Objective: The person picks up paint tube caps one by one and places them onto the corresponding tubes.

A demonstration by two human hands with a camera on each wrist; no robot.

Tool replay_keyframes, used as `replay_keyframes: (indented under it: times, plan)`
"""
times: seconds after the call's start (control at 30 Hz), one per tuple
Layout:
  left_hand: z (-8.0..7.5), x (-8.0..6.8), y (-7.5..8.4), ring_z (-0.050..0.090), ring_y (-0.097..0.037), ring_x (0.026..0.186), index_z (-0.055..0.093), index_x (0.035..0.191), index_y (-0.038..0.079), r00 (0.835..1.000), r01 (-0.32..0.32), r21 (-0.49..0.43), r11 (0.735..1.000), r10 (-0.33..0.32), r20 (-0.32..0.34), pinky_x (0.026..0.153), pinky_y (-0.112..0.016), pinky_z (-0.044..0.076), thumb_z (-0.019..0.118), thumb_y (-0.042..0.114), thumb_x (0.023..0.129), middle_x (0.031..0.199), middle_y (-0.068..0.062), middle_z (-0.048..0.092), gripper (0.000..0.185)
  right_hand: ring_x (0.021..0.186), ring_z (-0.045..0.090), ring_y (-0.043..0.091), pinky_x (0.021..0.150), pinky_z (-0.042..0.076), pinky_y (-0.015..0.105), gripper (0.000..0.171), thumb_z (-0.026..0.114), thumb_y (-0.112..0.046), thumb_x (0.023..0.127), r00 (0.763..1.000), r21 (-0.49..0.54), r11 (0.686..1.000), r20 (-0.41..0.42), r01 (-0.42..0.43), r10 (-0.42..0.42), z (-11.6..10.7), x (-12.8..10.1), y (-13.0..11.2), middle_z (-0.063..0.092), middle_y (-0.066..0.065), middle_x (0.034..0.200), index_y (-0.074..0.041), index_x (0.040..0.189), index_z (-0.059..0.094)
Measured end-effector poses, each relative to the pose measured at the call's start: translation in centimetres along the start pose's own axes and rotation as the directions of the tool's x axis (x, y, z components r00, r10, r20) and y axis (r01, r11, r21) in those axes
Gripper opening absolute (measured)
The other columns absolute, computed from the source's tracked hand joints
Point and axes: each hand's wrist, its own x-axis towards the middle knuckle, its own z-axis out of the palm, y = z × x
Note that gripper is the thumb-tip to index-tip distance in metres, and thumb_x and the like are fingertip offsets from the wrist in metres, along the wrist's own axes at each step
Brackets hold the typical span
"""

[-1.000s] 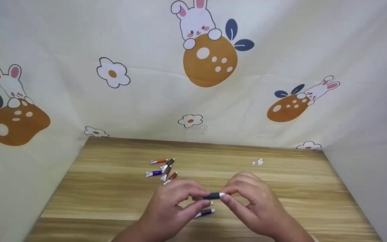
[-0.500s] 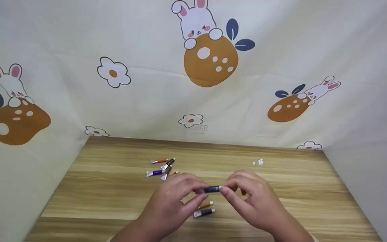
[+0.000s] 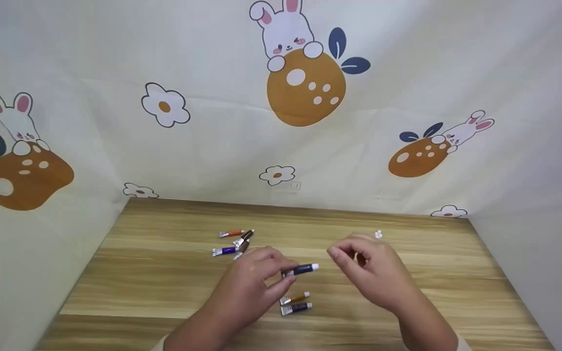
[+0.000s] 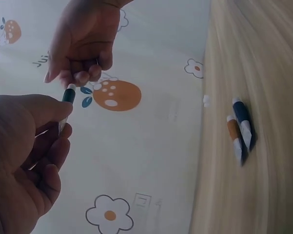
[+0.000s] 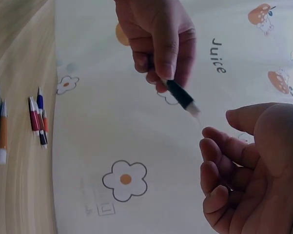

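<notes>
My left hand (image 3: 244, 292) pinches a dark blue-green paint tube (image 3: 305, 268) by its silver end, between thumb and fingers. The tube's white cap (image 4: 71, 87) points toward my right hand (image 3: 376, 270). That hand is apart from the tube, its fingers loosely curved; in the right wrist view the thumb stands off from the fingers, with nothing seen between them. On the table under the held tube, an ochre paint tube (image 3: 296, 298) lies beside a dark blue paint tube (image 3: 296, 309), both with white caps to the right.
Beyond my left hand lies a loose group of small tubes, among them a purple tube (image 3: 224, 251), an orange tube (image 3: 232, 233) and a dark brown tube (image 3: 245, 237). Tiny white pieces (image 3: 378, 234) sit behind my right hand. Printed fabric (image 3: 222, 146) walls the wooden table (image 3: 154, 273).
My right fingers have left the tube's white cap and moved off to the right. My left hand has moved slightly forward with the tube, uncovering the ochre tube and hiding a red one.
</notes>
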Motion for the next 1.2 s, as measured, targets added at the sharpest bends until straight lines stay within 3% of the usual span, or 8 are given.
replay_keyframes:
  times: [0.07, 0.2, 0.43, 0.6, 0.77, 0.9, 1.07, 1.2]
  plan:
    - [0.4, 0.1, -0.8, 0.068, -0.002, 0.094, 0.083, 0.109, 0.026, 0.996, 0.064, -0.02, 0.998, -0.063, 0.07, 0.082, -0.026, 0.06, 0.086, 0.021, 0.092, 0.102, 0.014, 0.077, 0.018, 0.073, 0.057, 0.006, 0.067, 0.05, 0.023, 0.011, 0.071, -0.032, 0.105, 0.997, 0.026, 0.997, -0.034, -0.066, 0.067, -0.4, 0.6, 0.8, 0.066, -0.014, 0.082, -0.03, 0.099, 0.08]
    - [1.5, 0.3, -2.5, 0.07, -0.001, 0.096, 0.083, 0.108, 0.024, 0.966, 0.159, -0.029, 0.987, -0.15, 0.208, 0.088, -0.029, 0.061, 0.084, 0.022, 0.093, 0.102, 0.013, 0.077, 0.015, 0.077, 0.06, 0.01, 0.069, 0.051, 0.023, 0.013, 0.071, -0.031, 0.105, 0.981, 0.095, 0.982, -0.089, -0.164, 0.172, -1.0, 1.8, 3.1, 0.07, -0.003, 0.087, -0.022, 0.103, 0.08]
    - [3.0, 0.3, -4.8, 0.066, -0.002, 0.086, 0.083, 0.098, 0.02, 0.928, 0.176, 0.004, 0.984, -0.167, 0.333, 0.079, -0.023, 0.058, 0.087, 0.019, 0.088, 0.093, 0.01, 0.077, 0.011, 0.077, 0.059, 0.015, 0.068, 0.05, 0.025, 0.023, 0.072, -0.039, 0.104, 0.948, 0.137, 0.955, -0.147, -0.264, 0.283, -1.1, 3.8, 7.5, 0.068, 0.006, 0.088, -0.017, 0.104, 0.078]
    - [3.7, -0.1, -5.7, 0.063, -0.001, 0.082, 0.083, 0.098, 0.018, 0.91, 0.197, 0.022, 0.98, -0.191, 0.369, 0.076, -0.023, 0.056, 0.088, 0.02, 0.087, 0.092, 0.008, 0.077, 0.013, 0.08, 0.061, 0.015, 0.07, 0.052, 0.023, 0.029, 0.075, -0.04, 0.101, 0.933, 0.176, 0.94, -0.164, -0.291, 0.319, -1.0, 4.7, 10.5, 0.069, 0.001, 0.089, -0.013, 0.11, 0.079]
    - [4.4, -0.4, -6.3, 0.064, -0.001, 0.083, 0.082, 0.1, 0.018, 0.892, 0.224, 0.023, 0.974, -0.215, 0.398, 0.077, -0.024, 0.056, 0.087, 0.021, 0.087, 0.093, 0.009, 0.077, 0.014, 0.088, 0.065, 0.01, 0.075, 0.054, 0.019, 0.035, 0.078, -0.037, 0.099, 0.903, 0.242, 0.913, -0.203, -0.328, 0.378, -1.1, 5.3, 13.8, 0.073, -0.004, 0.094, -0.007, 0.118, 0.076]
    - [4.7, -0.6, -6.5, 0.06, -0.001, 0.081, 0.081, 0.092, 0.021, 0.866, 0.255, 0.006, 0.967, -0.232, 0.443, 0.074, -0.023, 0.052, 0.086, 0.018, 0.087, 0.088, 0.012, 0.073, 0.007, 0.092, 0.066, 0.003, 0.079, 0.054, 0.015, 0.042, 0.079, -0.036, 0.099, 0.879, 0.252, 0.889, -0.196, -0.382, 0.434, -1.4, 5.4, 16.4, 0.076, -0.007, 0.1, -0.004, 0.127, 0.074]
    - [5.0, -1.0, -6.8, 0.058, -0.001, 0.078, 0.081, 0.089, 0.02, 0.87, 0.243, -0.023, 0.97, -0.207, 0.448, 0.072, -0.022, 0.05, 0.085, 0.015, 0.086, 0.084, 0.012, 0.072, 0.008, 0.094, 0.067, -0.001, 0.08, 0.054, 0.012, 0.044, 0.077, -0.028, 0.1, 0.861, 0.241, 0.864, -0.155, -0.443, 0.485, -1.6, 5.4, 18.8, 0.078, 0.006, 0.114, 0.0, 0.134, 0.07]
    - [5.2, -1.1, -6.9, 0.059, -0.001, 0.076, 0.081, 0.089, 0.021, 0.871, 0.251, -0.046, 0.967, -0.205, 0.446, 0.07, -0.021, 0.049, 0.086, 0.014, 0.086, 0.082, 0.012, 0.072, 0.008, 0.108, 0.069, 0.011, 0.082, 0.052, 0.012, 0.046, 0.074, -0.022, 0.1, 0.846, 0.183, 0.843, -0.086, -0.506, 0.527, -1.4, 5.2, 20.3, 0.073, 0.018, 0.132, 0.0, 0.14, 0.066]
